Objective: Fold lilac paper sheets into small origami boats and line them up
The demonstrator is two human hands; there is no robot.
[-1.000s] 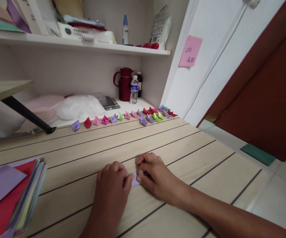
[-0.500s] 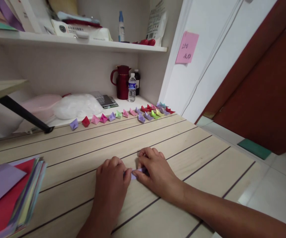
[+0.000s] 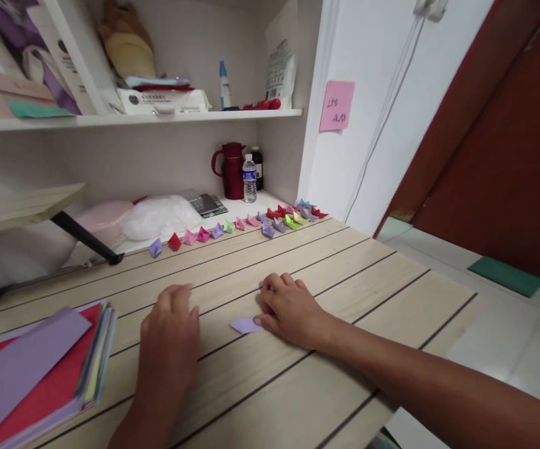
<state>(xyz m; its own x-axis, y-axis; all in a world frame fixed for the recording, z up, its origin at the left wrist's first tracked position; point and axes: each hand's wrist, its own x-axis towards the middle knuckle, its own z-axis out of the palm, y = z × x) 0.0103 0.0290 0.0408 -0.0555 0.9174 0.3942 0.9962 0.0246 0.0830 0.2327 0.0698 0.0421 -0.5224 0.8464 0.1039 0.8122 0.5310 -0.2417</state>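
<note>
A small piece of folded purple paper (image 3: pixel 244 325) lies on the wooden tabletop, its pointed left end bare. My right hand (image 3: pixel 291 312) has its thumb on the paper's right end and its fingers curled beside it; that end is partly hidden. My left hand (image 3: pixel 171 330) is off to the left of the paper, apart from it, with nothing in it and thumb and loosely bent fingers apart. Along the table's back edge stands a row of small folded paper boats (image 3: pixel 203 234) in several colours, bunched closer together at the right.
A stack of coloured paper (image 3: pixel 50 380) lies at the left, a purple sheet on top. Behind the boats are a dark red jug (image 3: pixel 232 171), a water bottle (image 3: pixel 249 179) and a white plastic bag (image 3: pixel 160 218). A black-legged small stand (image 3: pixel 27 209) is at the back left.
My left hand has let go of the folded paper and moved left. My right hand stays at the paper, more of which now shows. The view has tilted up and shifted left.
</note>
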